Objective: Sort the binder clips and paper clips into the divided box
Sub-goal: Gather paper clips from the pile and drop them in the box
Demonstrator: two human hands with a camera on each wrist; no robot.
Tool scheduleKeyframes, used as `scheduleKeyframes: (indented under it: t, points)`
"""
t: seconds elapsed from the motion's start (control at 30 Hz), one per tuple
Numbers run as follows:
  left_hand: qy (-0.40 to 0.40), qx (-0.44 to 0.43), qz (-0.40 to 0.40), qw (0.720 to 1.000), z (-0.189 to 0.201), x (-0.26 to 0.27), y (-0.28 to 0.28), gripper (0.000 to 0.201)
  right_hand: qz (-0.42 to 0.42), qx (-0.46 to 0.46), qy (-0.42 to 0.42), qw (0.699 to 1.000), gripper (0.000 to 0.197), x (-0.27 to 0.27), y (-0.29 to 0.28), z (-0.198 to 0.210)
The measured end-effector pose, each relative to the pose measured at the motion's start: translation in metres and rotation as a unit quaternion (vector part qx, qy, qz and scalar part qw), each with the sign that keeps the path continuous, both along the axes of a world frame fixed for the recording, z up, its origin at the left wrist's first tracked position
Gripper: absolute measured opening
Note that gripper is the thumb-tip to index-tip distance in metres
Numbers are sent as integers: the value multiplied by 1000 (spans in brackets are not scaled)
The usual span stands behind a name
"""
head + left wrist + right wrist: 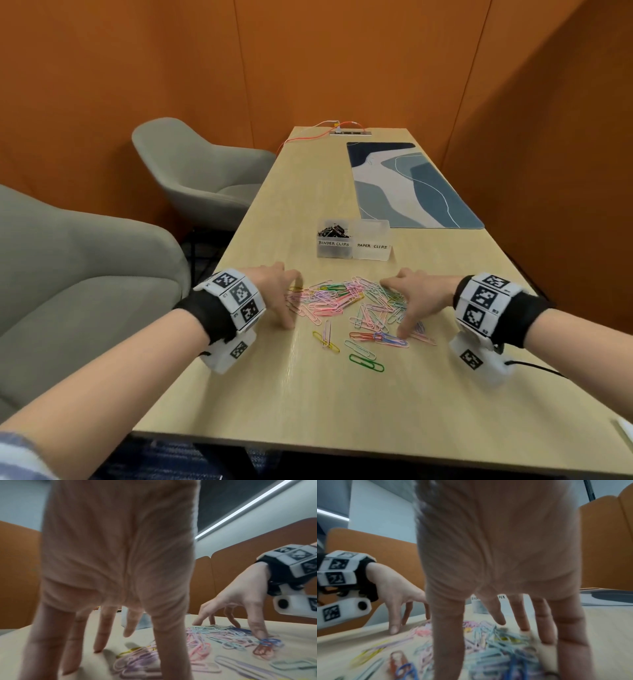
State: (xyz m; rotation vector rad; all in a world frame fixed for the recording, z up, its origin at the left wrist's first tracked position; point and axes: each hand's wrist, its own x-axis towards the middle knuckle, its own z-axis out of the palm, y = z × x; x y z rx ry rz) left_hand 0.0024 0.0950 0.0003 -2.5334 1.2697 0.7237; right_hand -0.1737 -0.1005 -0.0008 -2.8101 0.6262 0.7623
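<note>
Paper clips point(346, 301) scattered in a colourful heap on the worktop point(308, 404), between the two hands. Left hand point(277, 291) and right hand point(414, 298) both spread, fingertips down at the heap's edges, grasping nothing. Divided box point(352, 243) just beyond the hands, binder clips point(334, 230) in its left compartment.

— Where do your cameras look from?
— My head view looks down along the table point(428, 308) at the clips point(346, 301). Each wrist view sits low, close behind my fingers.
— What do they share?
— The clips; each wrist view catches the opposite hand beyond them.
</note>
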Motion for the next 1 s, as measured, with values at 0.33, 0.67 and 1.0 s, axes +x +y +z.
scheduleKeyframes:
  t: [0.33, 0.67, 1.0]
  points:
    - [-25, -90, -88, 992, 4, -14, -46, 55, 42, -51, -109, 992, 40, 32, 8, -3]
    - [28, -145, -73, 986, 9, -4, -59, 17, -6, 14, -169, 985, 26, 39, -7, 7]
    - [147, -183, -47, 971, 51, 3, -86, 16, -118, 186, -237, 946, 10, 52, -39, 46]
